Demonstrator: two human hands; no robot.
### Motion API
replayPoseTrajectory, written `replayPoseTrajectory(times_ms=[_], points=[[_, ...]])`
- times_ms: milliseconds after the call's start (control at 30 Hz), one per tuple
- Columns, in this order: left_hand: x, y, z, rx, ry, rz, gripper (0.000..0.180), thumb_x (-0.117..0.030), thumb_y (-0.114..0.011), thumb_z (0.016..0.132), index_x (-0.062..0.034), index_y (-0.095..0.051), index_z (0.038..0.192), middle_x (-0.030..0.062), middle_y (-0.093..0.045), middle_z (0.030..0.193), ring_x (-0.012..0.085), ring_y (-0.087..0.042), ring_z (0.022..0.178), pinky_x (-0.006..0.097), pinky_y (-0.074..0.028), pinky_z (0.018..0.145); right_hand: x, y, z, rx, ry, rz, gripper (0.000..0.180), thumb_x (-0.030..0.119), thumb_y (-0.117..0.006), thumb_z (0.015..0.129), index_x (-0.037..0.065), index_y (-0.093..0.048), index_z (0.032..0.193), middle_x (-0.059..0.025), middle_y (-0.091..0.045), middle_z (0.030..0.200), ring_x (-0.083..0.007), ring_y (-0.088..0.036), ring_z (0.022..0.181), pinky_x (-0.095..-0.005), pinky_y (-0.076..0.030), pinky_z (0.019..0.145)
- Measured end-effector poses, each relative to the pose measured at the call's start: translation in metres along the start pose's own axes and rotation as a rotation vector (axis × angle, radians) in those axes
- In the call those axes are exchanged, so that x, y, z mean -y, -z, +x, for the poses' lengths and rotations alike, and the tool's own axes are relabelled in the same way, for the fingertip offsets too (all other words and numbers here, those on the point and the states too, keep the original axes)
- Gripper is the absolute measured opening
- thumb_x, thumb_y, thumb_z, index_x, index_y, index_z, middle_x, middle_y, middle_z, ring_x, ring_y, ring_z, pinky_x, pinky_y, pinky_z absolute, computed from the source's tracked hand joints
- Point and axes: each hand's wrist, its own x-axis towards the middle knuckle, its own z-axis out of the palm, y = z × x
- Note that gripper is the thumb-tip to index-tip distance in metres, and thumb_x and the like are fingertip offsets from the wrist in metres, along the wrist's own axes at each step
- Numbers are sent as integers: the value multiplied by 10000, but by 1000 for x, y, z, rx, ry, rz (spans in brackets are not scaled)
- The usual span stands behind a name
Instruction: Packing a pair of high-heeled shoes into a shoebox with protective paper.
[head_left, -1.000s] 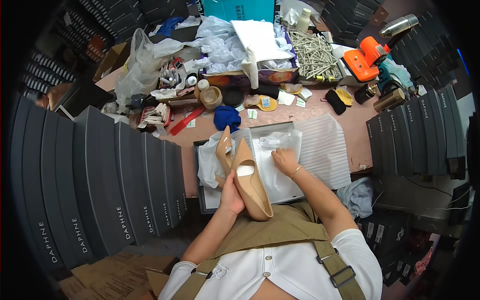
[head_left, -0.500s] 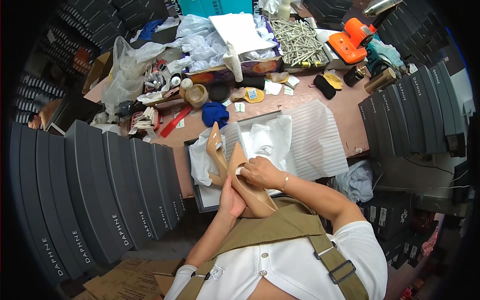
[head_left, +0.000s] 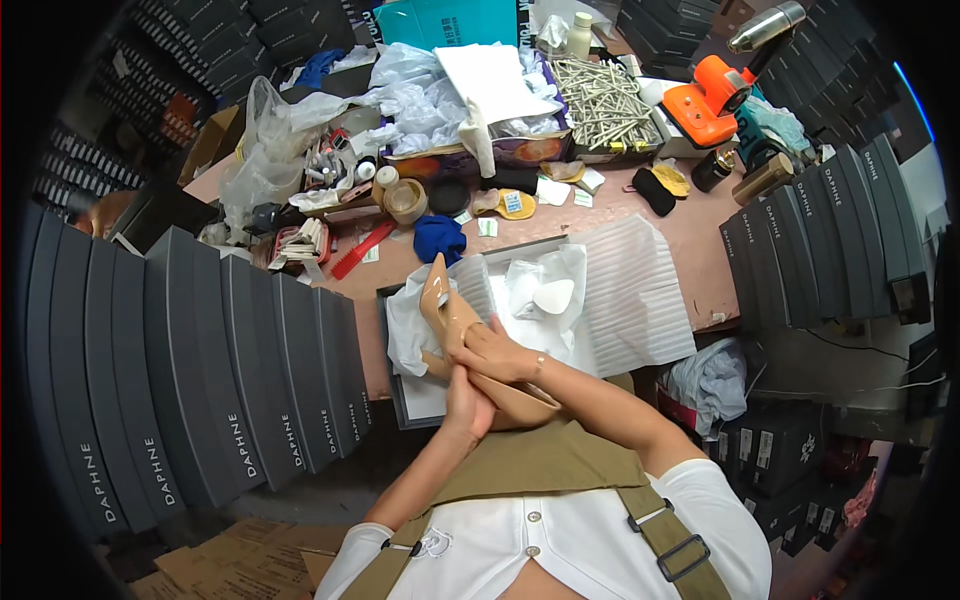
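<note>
Our left hand (head_left: 468, 405) holds a tan high-heeled shoe (head_left: 462, 340) from below, and our right hand (head_left: 497, 352) lies closed over its top (toe pointing away from us). We hold it above the open shoe box (head_left: 400, 385) with white paper (head_left: 545, 290).

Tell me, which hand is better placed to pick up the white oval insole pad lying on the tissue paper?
Probably the right hand: it lies over the beige pointed high-heeled shoe, nearest the white oval insole pad. The left hand grips the shoe from below.
</note>
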Motion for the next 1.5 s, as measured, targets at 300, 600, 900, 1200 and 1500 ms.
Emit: replayPoseTrajectory(times_ms=[300,600,900,1200,1500], points=[[-69,43,50,94,-67,353,464,-438,-373,999,-85,-393,1299,119,-520,1212,208,-550,1087,366,-470,924,48,1,-25,-147,116,86,719,574,-259,951,-34,-427,1296,-263,-382,1366,-367,-306,1344,-618,-98,1089],[-63,36,54,-26,-61,388,389,-396,-404,998,-60,-433,1193,122,-583,989,201,-613,844,335,-529,756,35,3,-9,144,6,68,617,514,-300,966,-10,-484,1236,-284,-507,1186,-394,-449,1185,-481,-345,975],[-65,14,46,112,-90,470,393,-402,-390,999,-55,-439,1177,157,-602,948,252,-639,819,367,-547,727,56,25,-85,28,102,200,624,539,-263,973,21,-418,1284,-237,-443,1301,-374,-408,1250,-591,-246,1033],[-72,-3,53,186,-77,512,398,-390,-393,996,-46,-453,1188,157,-608,947,245,-637,876,356,-547,760,54,22,-66,-344,202,-111,708,553,-311,953,-56,-357,1312,-279,-431,1283,-390,-331,1303,-630,-98,1079],[-71,2,44,247,-19,448,398,-425,-390,991,-66,-449,1153,131,-602,920,244,-641,870,359,-554,772,55,19,-60,-97,266,-108,640,485,-290,978,-63,-397,1290,-269,-358,1354,-385,-253,1348,-590,-72,1099]])
